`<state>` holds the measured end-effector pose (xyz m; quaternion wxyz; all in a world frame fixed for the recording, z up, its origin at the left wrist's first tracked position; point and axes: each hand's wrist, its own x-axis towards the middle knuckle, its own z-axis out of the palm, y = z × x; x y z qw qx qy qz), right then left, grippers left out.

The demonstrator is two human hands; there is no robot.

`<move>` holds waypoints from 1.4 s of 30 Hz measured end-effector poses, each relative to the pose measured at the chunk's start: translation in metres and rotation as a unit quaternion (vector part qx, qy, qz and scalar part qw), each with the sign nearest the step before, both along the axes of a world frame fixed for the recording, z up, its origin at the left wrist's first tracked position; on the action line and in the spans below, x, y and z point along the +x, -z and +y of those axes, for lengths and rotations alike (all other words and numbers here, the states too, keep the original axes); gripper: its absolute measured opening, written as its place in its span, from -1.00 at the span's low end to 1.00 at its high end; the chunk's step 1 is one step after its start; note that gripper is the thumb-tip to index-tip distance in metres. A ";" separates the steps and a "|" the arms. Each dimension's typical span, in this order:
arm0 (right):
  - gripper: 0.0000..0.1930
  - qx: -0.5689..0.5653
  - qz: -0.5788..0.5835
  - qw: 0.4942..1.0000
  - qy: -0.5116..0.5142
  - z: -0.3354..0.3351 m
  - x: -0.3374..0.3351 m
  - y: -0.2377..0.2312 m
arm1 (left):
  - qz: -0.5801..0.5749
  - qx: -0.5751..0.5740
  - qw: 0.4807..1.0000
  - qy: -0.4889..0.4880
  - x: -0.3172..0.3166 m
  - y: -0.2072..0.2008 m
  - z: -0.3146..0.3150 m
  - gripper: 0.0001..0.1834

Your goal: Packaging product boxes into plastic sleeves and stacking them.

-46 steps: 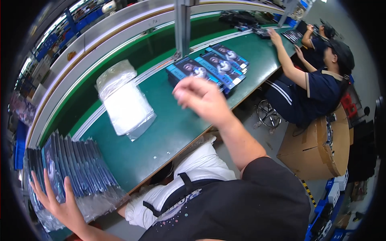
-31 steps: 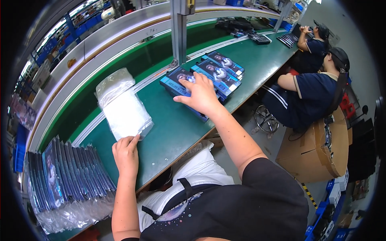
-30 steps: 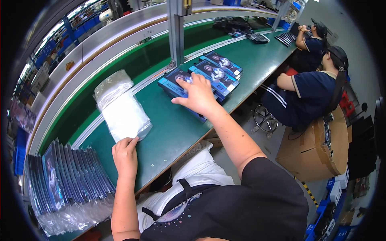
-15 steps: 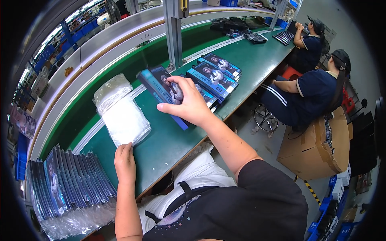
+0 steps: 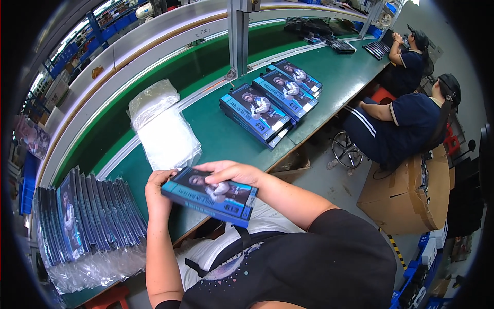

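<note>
A flat blue and black box (image 5: 208, 198) with a printed picture of a figure is in my right hand (image 5: 234, 172). The thumb lies over its top face and the box tilts above the bench's front edge. My left hand (image 5: 158, 188) is at the box's left end, fingers bent together by the near edge of a stack of clear plastic bags (image 5: 167, 136). What its fingertips pinch is hidden. Beyond my right hand, similar boxes (image 5: 257, 110) lie in overlapping piles on the green bench (image 5: 211, 139).
A row of bagged boxes (image 5: 98, 213) stands on edge at the left. A metal post (image 5: 238, 41) rises behind the bench. Two people in dark shirts (image 5: 419, 118) sit along the right side, near an open cardboard carton (image 5: 391, 193).
My right hand has brought the box from beside the piles toward me and my left hand, turning it around. My left hand has moved slightly up to the box's end. The view has shifted.
</note>
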<state>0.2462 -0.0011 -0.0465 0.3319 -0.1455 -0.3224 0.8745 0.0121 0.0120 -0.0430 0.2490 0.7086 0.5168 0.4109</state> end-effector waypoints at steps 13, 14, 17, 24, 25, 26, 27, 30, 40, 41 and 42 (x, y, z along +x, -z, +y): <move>-0.45 0.025 -0.062 0.997 -0.029 0.006 -0.005 -0.015 | -0.264 -0.188 0.944 -0.056 -0.009 -0.014 -0.004 -0.79; -0.45 0.023 -0.063 0.997 -0.028 0.006 -0.006 -0.012 | -0.264 -0.190 0.944 -0.055 -0.008 -0.015 -0.004 -0.79; -0.31 0.039 -0.104 0.994 0.010 0.015 -0.011 -0.006 | -0.275 -0.222 0.935 -0.028 -0.010 -0.018 -0.002 -0.79; -0.29 0.091 -0.146 0.982 0.073 0.010 -0.010 0.003 | -0.201 -0.227 0.949 -0.088 -0.011 -0.026 -0.011 -0.86; -0.29 0.093 -0.146 0.982 0.074 0.008 -0.011 0.003 | -0.193 -0.212 0.955 -0.079 -0.013 -0.022 -0.010 -0.87; -0.30 0.100 -0.150 0.979 0.093 0.006 -0.012 0.005 | -0.194 -0.211 0.955 -0.077 -0.014 -0.021 -0.010 -0.87; -0.30 0.108 -0.153 0.976 0.112 0.005 -0.013 0.006 | -0.179 -0.200 0.960 -0.074 -0.014 -0.020 -0.009 -0.86; -0.30 0.115 -0.151 0.971 0.147 -0.002 -0.018 0.011 | -0.130 -0.171 0.975 -0.062 -0.018 -0.018 -0.007 -0.85; -0.44 0.139 -0.208 0.943 0.217 -0.007 -0.021 0.002 | 0.032 -0.041 0.999 0.005 0.009 -0.036 -0.035 -0.62; -0.52 0.125 -0.205 0.943 0.232 -0.008 -0.022 0.002 | 0.061 -0.029 0.997 0.027 0.007 -0.035 -0.035 -0.59; -0.52 0.124 -0.205 0.944 0.229 -0.008 -0.022 0.003 | 0.061 -0.031 0.997 0.025 0.007 -0.037 -0.036 -0.59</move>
